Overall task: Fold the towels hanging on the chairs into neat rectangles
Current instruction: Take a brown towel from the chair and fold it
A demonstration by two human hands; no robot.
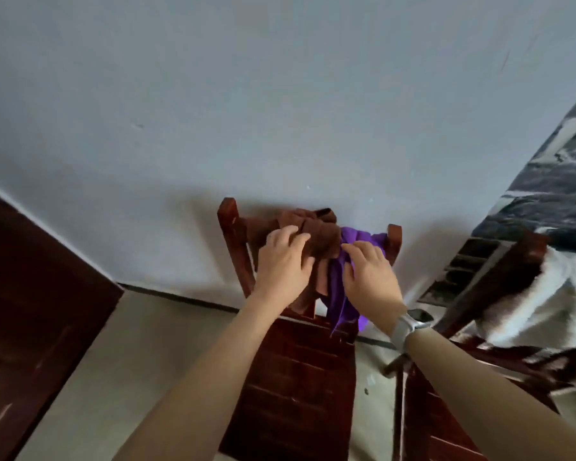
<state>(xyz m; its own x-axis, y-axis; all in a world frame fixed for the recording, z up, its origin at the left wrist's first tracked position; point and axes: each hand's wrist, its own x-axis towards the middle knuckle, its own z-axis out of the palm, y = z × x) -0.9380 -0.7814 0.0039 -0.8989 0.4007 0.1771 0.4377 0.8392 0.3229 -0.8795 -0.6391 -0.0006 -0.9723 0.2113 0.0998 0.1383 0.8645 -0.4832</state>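
A dark wooden chair (228, 221) stands against the grey wall, and two towels hang bunched over its backrest. The brown towel (323, 234) lies over the left and middle of the top rail. The purple towel (340, 294) hangs beside it on the right, down towards the seat. My left hand (283, 264) rests on the brown towel with its fingers curled into the cloth. My right hand (369, 274) lies on the purple towel, fingers bent over its upper part. A watch sits on my right wrist.
A second wooden chair (499, 277) stands to the right with a white and grey cloth (542, 294) draped over it. A dark wooden door (30, 294) is at the left. The chair seat (300, 377) lies below my arms, above a pale floor.
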